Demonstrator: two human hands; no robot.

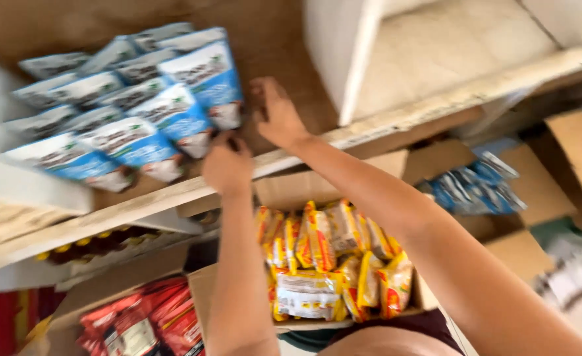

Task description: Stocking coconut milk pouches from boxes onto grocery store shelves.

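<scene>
Blue-and-white pouches (139,105) are stacked in overlapping rows on a wooden shelf (172,194) in the upper left of the frame. Below the shelf, at the lower left, red packets (149,323) are seen in a cardboard box. The left hand (227,165) is raised to the front edge of the shelf, just beside the lowest pouches; its fingers are curled and blurred, so whether anything is gripped cannot be told. The right hand (274,115) is placed against the rightmost pouch at the centre of the frame, fingers spread and loose, nothing clasped. Yellow-and-red packets (333,257) are packed in an open carton at the lower centre. More blue packets (475,184) are seen at the right in another box.
</scene>
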